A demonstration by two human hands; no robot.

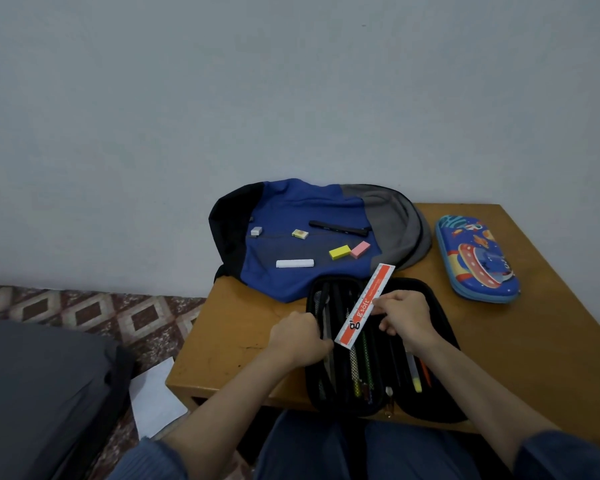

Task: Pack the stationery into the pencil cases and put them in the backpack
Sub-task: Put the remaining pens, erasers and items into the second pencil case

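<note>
An open black pencil case [437, 323] lies at the table's near edge, with several pens and pencils inside. My right hand [406, 315] pinches an orange and white ruler [366, 303] that slants over the case. My left hand [298, 337] grips the case's left edge. Behind it, a blue, black and grey backpack [291, 209] lies flat. On the backpack rest a white eraser [295, 263], a yellow eraser [340, 252], a pink eraser [360, 249], two small erasers [300, 233] and a black pen [338, 227]. A shut blue cartoon pencil case [478, 261] sits at the right.
The small wooden table [232, 327] stands against a pale wall. A dark bag [42, 393] and white papers [153, 396] lie on the patterned floor to the left. My knees are under the table's near edge.
</note>
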